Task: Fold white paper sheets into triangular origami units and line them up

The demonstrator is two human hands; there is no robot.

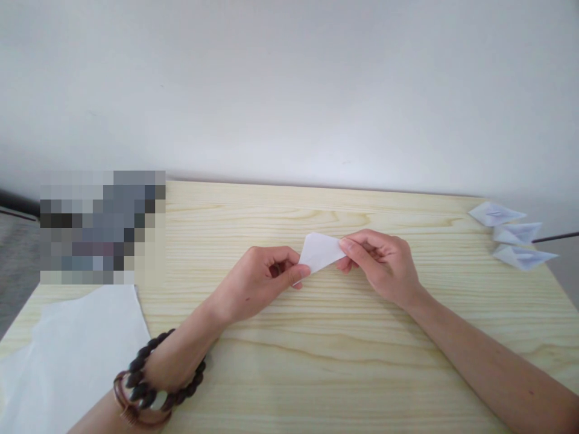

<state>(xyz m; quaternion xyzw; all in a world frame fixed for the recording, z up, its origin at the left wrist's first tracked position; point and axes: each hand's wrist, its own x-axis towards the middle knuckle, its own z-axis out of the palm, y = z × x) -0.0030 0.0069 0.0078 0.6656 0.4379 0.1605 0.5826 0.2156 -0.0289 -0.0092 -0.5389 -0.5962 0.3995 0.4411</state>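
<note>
1. Pinching a folded paper (320, 252) by thumb and fingers, the left grip (257, 280) and right grip (386, 265) hide parts of its ends.
2. Its long axis slants upward from left grip to right, over the table (289, 374).
3. Left of the left grip, a pixelated block (102, 229) is unreadable; white sheets (90, 349) run out of frame.
4. Right of the right grip lie three folded paper shapes (518, 233).
</note>
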